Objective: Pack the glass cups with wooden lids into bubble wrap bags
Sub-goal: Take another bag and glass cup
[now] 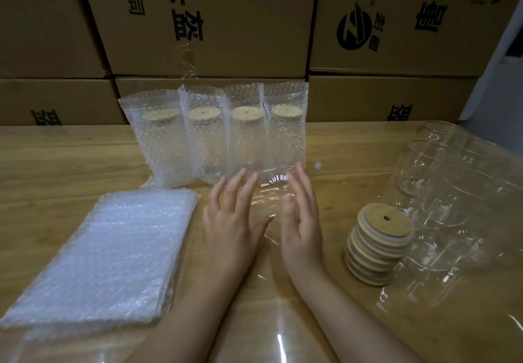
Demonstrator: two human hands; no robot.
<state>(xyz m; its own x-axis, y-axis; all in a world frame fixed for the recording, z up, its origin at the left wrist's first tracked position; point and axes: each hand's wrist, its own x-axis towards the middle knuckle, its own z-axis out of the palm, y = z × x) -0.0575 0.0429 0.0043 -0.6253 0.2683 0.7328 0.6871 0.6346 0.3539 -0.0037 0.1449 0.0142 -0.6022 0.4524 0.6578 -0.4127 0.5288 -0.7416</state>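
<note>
**Four cups bagged, both hands released over the table**

Both hands were held flat and empty at the middle of the wooden table (56,164). The left hand (233,221) had its fingers straight and slightly spread, gripping nothing. The right hand (302,226) was beside it, also relaxed, with its fingers straight and together. The fingertips of both hands reached toward the foot of the row of bagged cups (246,141). Whether they touched the bubble wrap could not be told.

That row stood upright along the far edge of the table: four glass cups side by side, each inside its own bubble wrap bag. A round wooden lid (203,114) showed through the wrap at the top of each. The rightmost bagged cup (285,139) stood just beyond the right hand's fingertips.

A stack of flat bubble wrap bags (107,249) lay on the table left of the left hand. To the right of the right hand stood a leaning stack of wooden lids (376,246); the top lid had a small hole in it. Further right, a group of bare glass cups (447,192) stood close together without lids. A clear glossy sheet (277,292) covered the tabletop under the forearms. Cardboard boxes (226,22) printed with black characters were piled behind the table.
</note>
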